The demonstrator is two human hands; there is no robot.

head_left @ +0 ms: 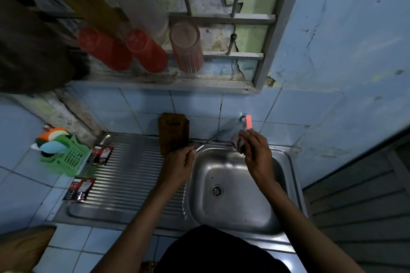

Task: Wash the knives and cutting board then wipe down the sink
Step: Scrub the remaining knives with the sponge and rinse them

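Over the sink (286,162), the left hand (179,167) grips a knife (209,141) (blade pointing at the wall) while the right hand (257,153) clutches a grey cloth (237,143) beneath the tap (247,122).

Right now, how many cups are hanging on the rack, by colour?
Solid red cups: 2
Clear cup with red stripes: 1
Total: 3
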